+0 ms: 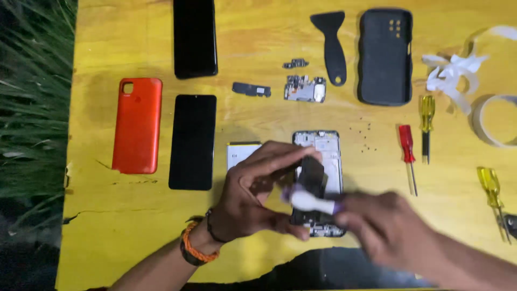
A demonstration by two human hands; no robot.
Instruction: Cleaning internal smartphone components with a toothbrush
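right hand (pixel 385 229) grip closed on white tool (pixel 315 202), touching phone frame (pixel 319 180)

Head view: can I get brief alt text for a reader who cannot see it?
Over a yellow wooden table, the left hand steadies an opened phone frame while the right hand holds a small white tube to it. Around lie an orange phone back cover, black screens and screwdrivers.

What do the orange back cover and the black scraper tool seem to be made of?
The orange back cover looks like matte plastic: even colour, soft dull sheen, moulded camera hole. The black scraper tool also seems plastic, matte and one-piece, though the dim view leaves rubber or nylon possible.
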